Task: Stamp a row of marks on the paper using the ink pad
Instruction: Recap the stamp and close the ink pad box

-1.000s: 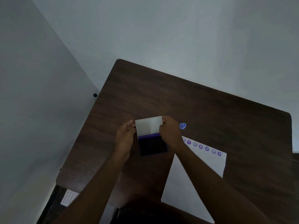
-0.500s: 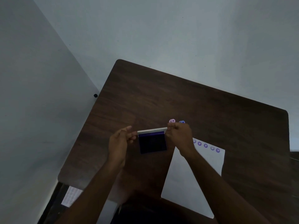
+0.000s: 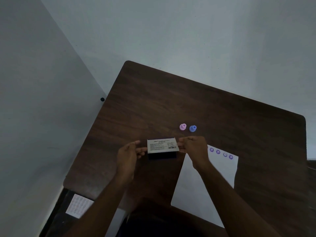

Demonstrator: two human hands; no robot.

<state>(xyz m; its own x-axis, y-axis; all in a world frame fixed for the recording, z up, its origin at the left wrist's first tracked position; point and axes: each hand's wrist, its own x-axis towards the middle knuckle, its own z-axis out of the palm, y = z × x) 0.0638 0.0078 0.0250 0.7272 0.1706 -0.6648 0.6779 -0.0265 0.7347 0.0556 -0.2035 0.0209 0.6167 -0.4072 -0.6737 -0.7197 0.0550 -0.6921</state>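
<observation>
Fingertips of both hands pinch the white printed lid of the dark ink pad case point(image 3: 162, 148), the left hand point(image 3: 129, 155) at its left edge and the right hand point(image 3: 194, 147) at its right edge. The lid lies almost flat over the dark base, probably so that the ink does not dry. Just right of the case, the white paper sheet point(image 3: 213, 173) lies on the dark wooden tabletop point(image 3: 188, 103), with a row of purple smiley marks point(image 3: 221, 153) along its far edge. Beyond the case stand a small pink stamp point(image 3: 182, 126) and a small blue stamp point(image 3: 192, 128), free of both hands. I judge the stamping finished.
</observation>
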